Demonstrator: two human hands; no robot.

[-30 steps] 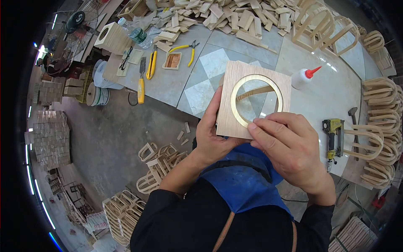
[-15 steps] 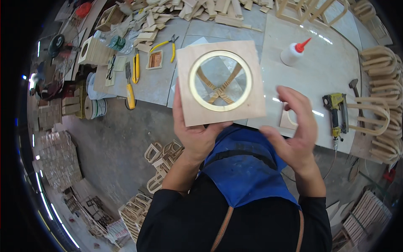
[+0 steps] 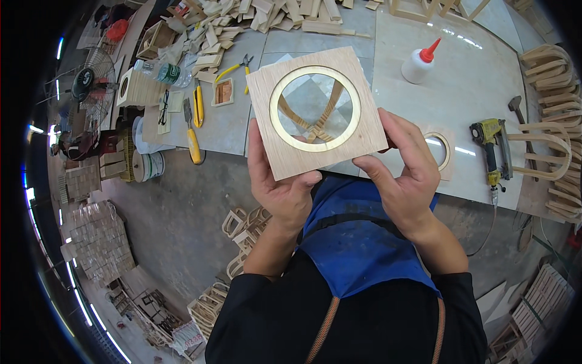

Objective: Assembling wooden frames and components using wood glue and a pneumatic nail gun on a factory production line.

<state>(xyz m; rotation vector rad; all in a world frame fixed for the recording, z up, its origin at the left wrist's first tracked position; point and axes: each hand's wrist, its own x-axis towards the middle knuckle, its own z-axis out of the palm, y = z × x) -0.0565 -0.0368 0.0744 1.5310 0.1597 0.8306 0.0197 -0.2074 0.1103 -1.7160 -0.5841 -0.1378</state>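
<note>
Lt-tan grained wd block [image 3: 303, 162] w/ gold ring [image 3: 274, 112]

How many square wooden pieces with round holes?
3: one piece between left hand and right hand, one on the table right of them, one box beside the bottle at left. More may be hidden.

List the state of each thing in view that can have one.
Left hand, gripping the square wooden piece at its lower left
Right hand, holding its right side
Square wooden piece, raised in both hands
Brass-coloured ring, set in its round opening
White bottle, upright, red top on
Nail gun, lying on the table, hose attached
Pliers, lying, handles spread
</note>
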